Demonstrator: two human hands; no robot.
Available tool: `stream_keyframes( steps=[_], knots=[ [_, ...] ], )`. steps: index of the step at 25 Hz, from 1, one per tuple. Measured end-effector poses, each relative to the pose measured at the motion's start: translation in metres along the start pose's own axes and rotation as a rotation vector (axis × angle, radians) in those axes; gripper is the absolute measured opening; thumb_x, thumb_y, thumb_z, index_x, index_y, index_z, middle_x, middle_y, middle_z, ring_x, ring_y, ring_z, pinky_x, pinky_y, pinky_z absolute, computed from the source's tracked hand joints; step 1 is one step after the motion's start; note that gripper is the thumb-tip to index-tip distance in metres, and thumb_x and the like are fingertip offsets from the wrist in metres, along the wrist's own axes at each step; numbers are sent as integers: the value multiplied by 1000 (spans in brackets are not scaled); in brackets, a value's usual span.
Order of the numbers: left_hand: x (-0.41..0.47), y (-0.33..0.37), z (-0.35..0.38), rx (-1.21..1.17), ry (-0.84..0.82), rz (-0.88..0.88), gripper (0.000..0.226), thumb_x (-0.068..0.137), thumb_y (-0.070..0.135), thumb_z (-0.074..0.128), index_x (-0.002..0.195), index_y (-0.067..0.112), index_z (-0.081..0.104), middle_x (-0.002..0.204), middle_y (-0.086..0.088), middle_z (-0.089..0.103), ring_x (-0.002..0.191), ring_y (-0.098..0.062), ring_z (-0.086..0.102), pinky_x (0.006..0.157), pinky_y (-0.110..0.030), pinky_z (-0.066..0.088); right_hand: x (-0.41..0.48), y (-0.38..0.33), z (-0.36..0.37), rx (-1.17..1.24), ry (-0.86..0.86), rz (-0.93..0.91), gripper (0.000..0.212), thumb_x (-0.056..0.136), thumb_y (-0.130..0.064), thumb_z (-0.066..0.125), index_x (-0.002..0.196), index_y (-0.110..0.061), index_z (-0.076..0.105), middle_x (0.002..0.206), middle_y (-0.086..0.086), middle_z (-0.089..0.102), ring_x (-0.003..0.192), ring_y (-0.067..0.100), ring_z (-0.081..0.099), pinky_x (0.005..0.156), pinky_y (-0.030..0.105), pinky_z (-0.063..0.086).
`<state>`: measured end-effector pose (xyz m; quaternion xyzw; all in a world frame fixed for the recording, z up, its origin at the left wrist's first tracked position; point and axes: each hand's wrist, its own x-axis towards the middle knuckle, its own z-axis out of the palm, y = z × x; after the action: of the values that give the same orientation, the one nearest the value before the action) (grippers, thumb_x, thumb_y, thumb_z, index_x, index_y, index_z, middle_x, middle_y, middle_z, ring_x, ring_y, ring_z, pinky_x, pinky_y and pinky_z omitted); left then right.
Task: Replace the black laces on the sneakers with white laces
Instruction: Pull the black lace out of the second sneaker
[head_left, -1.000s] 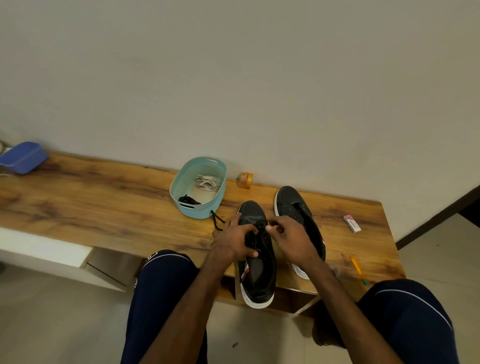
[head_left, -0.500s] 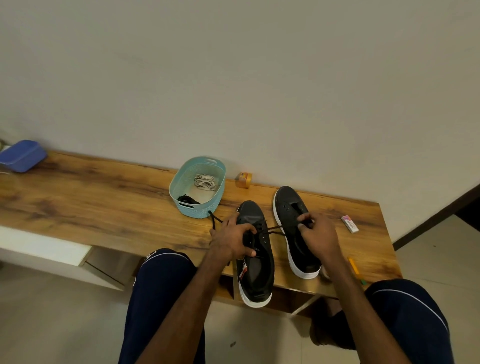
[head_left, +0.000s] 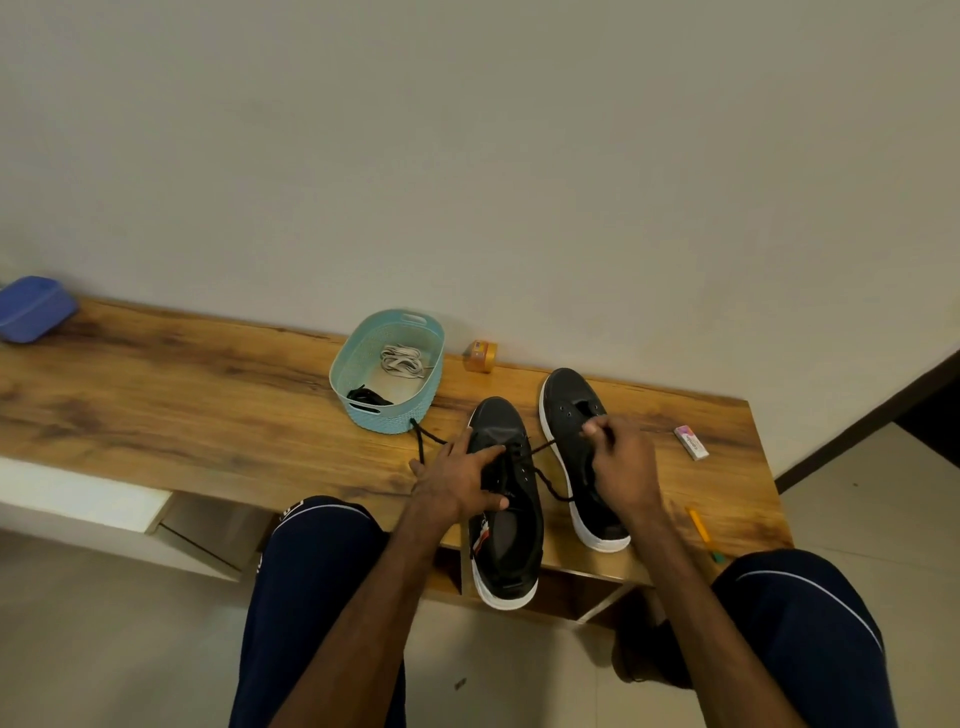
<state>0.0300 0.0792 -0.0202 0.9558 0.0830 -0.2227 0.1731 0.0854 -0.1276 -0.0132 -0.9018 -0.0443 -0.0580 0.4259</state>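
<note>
My left hand (head_left: 462, 483): lies over the nearer black white-soled sneaker (head_left: 506, 551) and holds it. The index finger stretches across the top, the thumb hooks in at the tongue, and the other fingers go down the outer side.
My right hand (head_left: 621, 462): fingers curled, pinching the black fabric lace (head_left: 540, 446) at the fingertips, raised over the farther black white-soled sneaker (head_left: 566, 405).
Black fabric lace: runs taut from the eyelets beside my left index finger to my right hand's pinch. A second stretch lies lower, between my hands. Another end trails on the table left of my left hand, toward the basket.
Nearer sneaker: under my left hand, toe pointing away from me, heel past the table's near edge.
Farther sneaker: flat on the table under and beyond my right hand, just beside the nearer one. Open eyelets show ahead of my fingertips.
Teal perforated plastic basket (head_left: 384, 420): beyond and left of my left hand. It holds a bundle of white flat laces (head_left: 400, 360) at the far end and a coiled black lace (head_left: 366, 397) at the near end.
Brown wood-grain table (head_left: 182, 395): carries everything.
Other things: a small orange roll (head_left: 480, 356) lies beyond my hands by the wall. A white-and-pink eraser (head_left: 691, 442) lies right of my right hand, and a yellow pencil (head_left: 701, 530) right of my right wrist. A blue plastic container (head_left: 34, 309) sits far left of my left hand.
</note>
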Motion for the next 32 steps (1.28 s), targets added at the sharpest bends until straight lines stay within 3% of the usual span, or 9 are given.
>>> stream_keyframes(
  steps=[3,6,10,13,17,19,24,28,32],
  knots=[
    [-1,0,1,32,-1,-13,82,82,57,69,150,48,24,166,-3,-1,150,-34,8,113,-73,8,1,5,-11,-392,-41,49,15,97,-20,60,111,-17,65,118,4,60,109,21,54,91,39,45],
    [-1,2,0,9,10,-3,80,81,57,70,149,47,28,165,-4,2,150,-34,10,113,-72,8,-11,-8,13,-451,-200,-234,33,99,-26,55,133,-23,56,135,-2,55,127,20,45,105,44,40],
    [-3,0,3,2,-4,-88,77,80,65,65,146,36,37,160,-9,24,147,-33,22,113,-72,9,-26,-11,45,-599,-314,-320,27,102,-30,49,125,-24,62,123,-3,58,118,19,46,102,39,35],
    [-3,-3,8,-49,-55,-135,75,81,69,61,140,26,44,144,-5,51,137,-31,42,111,-75,9,-23,-12,36,-249,-96,-187,11,94,-24,64,102,-23,72,100,-8,65,99,11,55,92,35,44],
    [-3,0,9,-44,-84,-177,82,80,73,59,139,18,43,144,-6,51,137,-31,42,110,-76,6,4,-19,-10,402,318,135,12,93,-15,66,93,-26,72,87,-9,70,84,0,64,80,28,55],
    [-3,2,9,-39,-101,-200,85,80,73,59,140,16,42,145,-8,50,138,-32,41,111,-75,6,15,-8,-34,388,390,192,11,95,-17,63,99,-19,73,90,-4,71,89,10,67,83,31,55],
    [-5,9,5,-87,38,-102,74,79,56,72,135,17,44,136,-7,53,127,-28,50,108,-57,37,-1,-9,-10,-109,-52,32,24,99,-26,58,115,-15,72,105,1,73,96,19,66,78,27,45],
    [-8,15,9,-368,130,-80,56,83,30,73,128,11,45,121,-9,60,109,-25,61,92,-42,54,-16,-16,21,-296,-157,-89,29,101,-23,54,125,-15,67,118,5,69,106,21,61,88,32,47],
    [-3,15,7,-425,164,-122,47,92,22,59,131,6,37,118,-15,61,105,-30,62,87,-42,54,-26,-15,35,-352,-144,-173,47,98,-34,57,140,-14,49,139,4,53,129,23,42,108,39,39]
  ],
)
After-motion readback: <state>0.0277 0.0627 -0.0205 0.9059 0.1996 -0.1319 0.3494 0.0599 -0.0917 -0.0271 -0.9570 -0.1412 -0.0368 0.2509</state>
